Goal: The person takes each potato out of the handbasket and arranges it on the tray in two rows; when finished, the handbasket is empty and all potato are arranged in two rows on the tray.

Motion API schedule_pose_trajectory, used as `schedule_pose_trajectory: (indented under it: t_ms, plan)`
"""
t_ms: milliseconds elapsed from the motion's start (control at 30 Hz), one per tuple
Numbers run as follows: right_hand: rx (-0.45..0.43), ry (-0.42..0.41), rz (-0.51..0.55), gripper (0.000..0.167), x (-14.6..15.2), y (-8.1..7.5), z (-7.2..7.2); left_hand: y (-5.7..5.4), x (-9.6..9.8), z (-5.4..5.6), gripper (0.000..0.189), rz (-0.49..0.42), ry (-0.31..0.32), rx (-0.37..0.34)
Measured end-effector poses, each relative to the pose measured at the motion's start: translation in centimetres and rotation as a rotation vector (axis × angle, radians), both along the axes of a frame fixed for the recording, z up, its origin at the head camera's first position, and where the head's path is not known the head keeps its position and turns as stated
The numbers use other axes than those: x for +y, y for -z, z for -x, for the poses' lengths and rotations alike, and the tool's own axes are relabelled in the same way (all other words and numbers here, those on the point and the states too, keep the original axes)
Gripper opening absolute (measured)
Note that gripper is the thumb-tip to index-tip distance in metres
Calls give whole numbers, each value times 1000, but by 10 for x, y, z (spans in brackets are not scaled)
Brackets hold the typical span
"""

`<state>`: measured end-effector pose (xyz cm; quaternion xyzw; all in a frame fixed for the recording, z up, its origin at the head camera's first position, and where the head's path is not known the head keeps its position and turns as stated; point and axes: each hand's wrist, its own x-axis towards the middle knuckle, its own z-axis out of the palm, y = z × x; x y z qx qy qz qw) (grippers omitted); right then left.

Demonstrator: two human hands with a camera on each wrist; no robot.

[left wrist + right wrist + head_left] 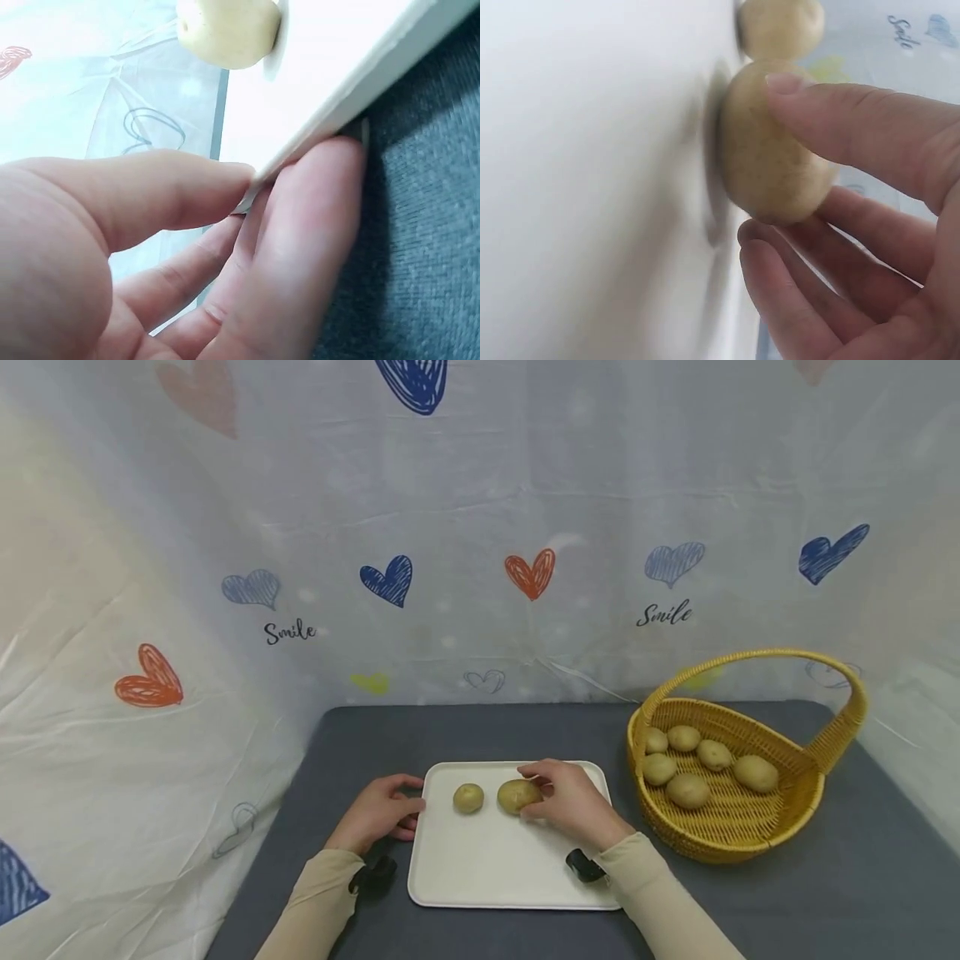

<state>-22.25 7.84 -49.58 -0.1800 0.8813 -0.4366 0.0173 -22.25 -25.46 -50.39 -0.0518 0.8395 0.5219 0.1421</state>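
the white tray point(487, 877) was pinched by the left hand point(377, 812), seemingly for steadiness; one potato point(514, 796) was gripped by the right hand point(576, 803).

A dark grey table point(480, 935) with a woven, cloth-like surface carries a white rectangular tray point(487, 877) near its middle and a yellow handled basket point(750, 814) to the right, just beside it.

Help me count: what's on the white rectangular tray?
One round yellowish potato sits on the tray; the right hand grips an oval yellowish potato over it. Tray surface beneath that hand is hidden.
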Motion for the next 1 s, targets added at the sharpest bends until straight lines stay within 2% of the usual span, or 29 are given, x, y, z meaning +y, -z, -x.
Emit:
schedule_pose_trajectory:
  t_ms: [133,267,400,533,633,767,1000]
  plan:
    - [-1,5,-4,59,12,-12,-10,1,2,0,43,-4,5,-18]
    - [2,-17,-39,52,38,-36,-26,2,1,0,45,-7,8,-29]
    - [0,-34,-88,45,79,-63,-41,0,-2,0,45,8,-3,-26]
    - [-5,-2,-116,44,130,-77,-51,0,-3,3,47,17,11,-24]
    - [-14,34,-115,46,165,-77,-49,-2,-4,3,48,19,6,-24]
    - [-55,86,-119,49,202,-69,-43,-2,-3,3,48,29,-14,-38]
    - [-108,122,-163,60,236,-51,-35,1,1,3,48,33,-24,-39]
